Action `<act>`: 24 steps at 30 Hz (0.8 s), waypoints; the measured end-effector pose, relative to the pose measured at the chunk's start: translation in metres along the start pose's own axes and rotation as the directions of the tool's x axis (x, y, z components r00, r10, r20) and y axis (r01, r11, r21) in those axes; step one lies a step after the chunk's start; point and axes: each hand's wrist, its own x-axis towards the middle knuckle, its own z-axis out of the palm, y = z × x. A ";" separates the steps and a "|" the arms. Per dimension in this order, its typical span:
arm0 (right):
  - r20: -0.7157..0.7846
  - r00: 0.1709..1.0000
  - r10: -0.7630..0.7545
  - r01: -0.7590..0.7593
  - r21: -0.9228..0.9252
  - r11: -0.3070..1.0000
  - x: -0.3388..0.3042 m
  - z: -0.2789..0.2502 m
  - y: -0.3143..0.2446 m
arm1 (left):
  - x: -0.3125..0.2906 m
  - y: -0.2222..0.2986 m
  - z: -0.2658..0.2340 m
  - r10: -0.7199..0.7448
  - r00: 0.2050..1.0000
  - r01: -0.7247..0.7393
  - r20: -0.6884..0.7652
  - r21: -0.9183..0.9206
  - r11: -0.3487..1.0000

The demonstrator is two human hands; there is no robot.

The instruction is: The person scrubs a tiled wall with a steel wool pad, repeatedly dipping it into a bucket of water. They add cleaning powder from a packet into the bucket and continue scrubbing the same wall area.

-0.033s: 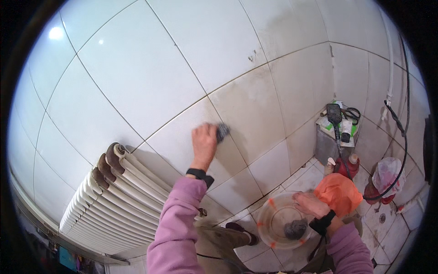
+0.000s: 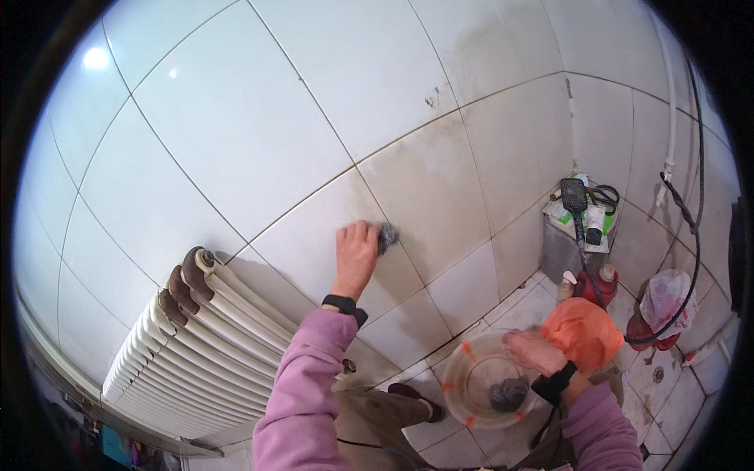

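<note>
My left hand is closed on a dark grey scouring pad, likely steel wool, pressed against the white wall tile near a joint. Brownish grime tints the tiles to its right. Low on my right, my right hand grips the rim of a clear plastic basin with orange marks; its fingertips are partly hard to make out. A second grey wad like steel wool lies inside the basin.
A white ribbed radiator stands at the left. On the right are an orange plastic bag, a red bottle and a grey box bearing a black hairbrush and scissors. A black hose hangs beyond.
My left hand and the scouring pad have shifted slightly right and down along the tile. My right hand and the basin have stayed in place.
</note>
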 end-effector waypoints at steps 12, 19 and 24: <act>-0.001 1.000 -0.031 0.031 0.029 0.999 0.002 0.003 0.003 | 0.024 -0.012 0.005 -0.052 0.996 0.056 -0.075 0.047 0.997; 0.016 0.998 -0.063 0.063 0.001 0.998 0.002 0.006 0.003 | 0.046 -0.033 -0.008 -0.124 0.977 0.124 -0.174 -0.008 0.992; 0.026 0.999 -0.046 0.046 -0.009 0.999 0.003 0.003 0.003 | 0.052 -0.029 0.002 -0.103 0.969 0.107 -0.223 0.004 0.994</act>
